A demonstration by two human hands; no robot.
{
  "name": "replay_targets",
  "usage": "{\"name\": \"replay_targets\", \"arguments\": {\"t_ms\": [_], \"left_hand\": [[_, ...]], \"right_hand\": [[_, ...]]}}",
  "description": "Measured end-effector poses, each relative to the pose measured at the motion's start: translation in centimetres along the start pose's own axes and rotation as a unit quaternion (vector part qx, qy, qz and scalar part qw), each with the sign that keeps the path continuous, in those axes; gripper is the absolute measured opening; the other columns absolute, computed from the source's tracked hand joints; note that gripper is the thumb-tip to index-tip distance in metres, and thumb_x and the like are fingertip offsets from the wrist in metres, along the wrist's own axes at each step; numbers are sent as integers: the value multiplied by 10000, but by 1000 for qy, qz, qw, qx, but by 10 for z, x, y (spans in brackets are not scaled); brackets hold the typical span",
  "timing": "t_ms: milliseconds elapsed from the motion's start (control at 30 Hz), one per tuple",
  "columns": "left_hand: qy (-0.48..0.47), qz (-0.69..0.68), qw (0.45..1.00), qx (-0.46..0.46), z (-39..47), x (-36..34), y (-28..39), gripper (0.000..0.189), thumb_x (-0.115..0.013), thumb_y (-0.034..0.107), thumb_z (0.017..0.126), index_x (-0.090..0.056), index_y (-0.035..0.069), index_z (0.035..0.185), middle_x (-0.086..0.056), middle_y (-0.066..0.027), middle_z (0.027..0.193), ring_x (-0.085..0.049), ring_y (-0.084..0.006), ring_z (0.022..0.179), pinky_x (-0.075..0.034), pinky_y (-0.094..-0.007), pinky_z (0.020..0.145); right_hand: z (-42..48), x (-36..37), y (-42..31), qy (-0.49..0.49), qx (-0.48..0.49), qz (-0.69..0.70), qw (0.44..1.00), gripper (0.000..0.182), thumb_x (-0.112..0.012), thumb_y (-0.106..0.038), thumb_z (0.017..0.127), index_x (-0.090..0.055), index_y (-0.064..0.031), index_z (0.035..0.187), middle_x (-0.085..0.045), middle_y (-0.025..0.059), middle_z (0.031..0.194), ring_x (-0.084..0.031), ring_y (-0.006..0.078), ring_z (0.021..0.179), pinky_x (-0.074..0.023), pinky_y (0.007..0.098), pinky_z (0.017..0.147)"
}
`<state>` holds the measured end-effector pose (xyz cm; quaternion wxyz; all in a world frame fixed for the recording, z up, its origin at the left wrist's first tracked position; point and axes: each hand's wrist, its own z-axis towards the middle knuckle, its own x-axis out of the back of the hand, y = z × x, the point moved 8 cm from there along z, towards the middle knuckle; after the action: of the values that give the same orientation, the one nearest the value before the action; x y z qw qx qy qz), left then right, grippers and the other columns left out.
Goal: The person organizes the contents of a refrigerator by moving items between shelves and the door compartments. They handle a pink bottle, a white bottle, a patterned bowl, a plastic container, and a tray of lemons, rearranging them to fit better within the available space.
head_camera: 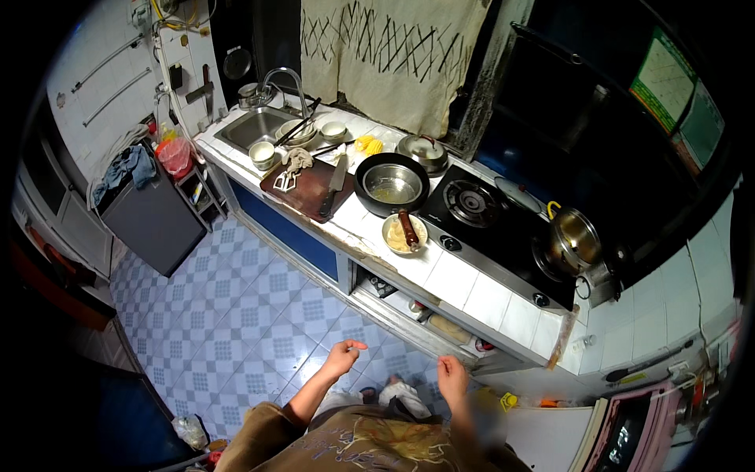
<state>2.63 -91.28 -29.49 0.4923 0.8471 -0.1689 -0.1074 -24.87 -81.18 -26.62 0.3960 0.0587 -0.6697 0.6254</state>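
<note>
Over the tiled floor, my left hand hangs in front of my body with its index finger stretched out and nothing held. My right hand is at the lower cabinet's edge, its fingers curled in and no object visible in them. Before me on the white-tiled counter sits a black wok with a metal basin inside. A bowl of pale food stands in front, under the wok's brown handle. A kitchen knife lies on a dark cutting board beside a crumpled cloth.
A black gas stove carries a steel pot at its right. Left of the board are a sink and several bowls. A lidded pan stands behind the wok. A grey cabinet stands at far left.
</note>
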Motion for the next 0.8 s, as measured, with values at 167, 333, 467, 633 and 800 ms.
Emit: {"name": "replay_targets", "arguments": {"t_ms": [167,333,467,633,800], "left_hand": [[13,-128,990,64,24,13,8,264,-414,30,796,-569,12,1008,-389,57,549,-303,-47,423,-255,-202,387],[-55,-88,995,0,107,-11,71,245,-442,54,840,-546,7,1057,-469,7,663,-415,-77,535,-349,-223,469],[-84,-49,990,-101,189,-28,83,236,-430,39,835,-551,9,1036,-477,19,634,-417,-58,515,-347,-211,456],[-125,-10,992,-20,224,-19,147,229,-444,53,840,-552,18,1039,-489,18,644,-416,-46,504,-343,-197,435],[-49,-77,989,114,251,27,117,235,-494,94,835,-539,25,1055,-529,-9,691,-472,-69,517,-396,-196,445]], "right_hand": [[78,-58,14,-86,-63,62,992,110,-589,-102,780,-600,-54,878,-629,110,816,-601,203,746,-466,315,675],[174,-129,38,-129,-250,369,886,221,-554,-143,813,-561,-50,1013,-612,116,906,-594,210,816,-470,320,736],[217,-189,60,-208,-361,558,718,309,-516,-152,835,-470,-35,1117,-585,133,966,-581,251,883,-465,372,802],[277,-230,46,-279,-209,646,679,441,-565,-206,829,-399,3,1180,-530,150,1083,-548,309,998,-441,429,908],[285,-217,57,-224,49,238,944,450,-676,-333,765,-545,2,1036,-550,119,1005,-557,273,961,-449,375,858]]}}
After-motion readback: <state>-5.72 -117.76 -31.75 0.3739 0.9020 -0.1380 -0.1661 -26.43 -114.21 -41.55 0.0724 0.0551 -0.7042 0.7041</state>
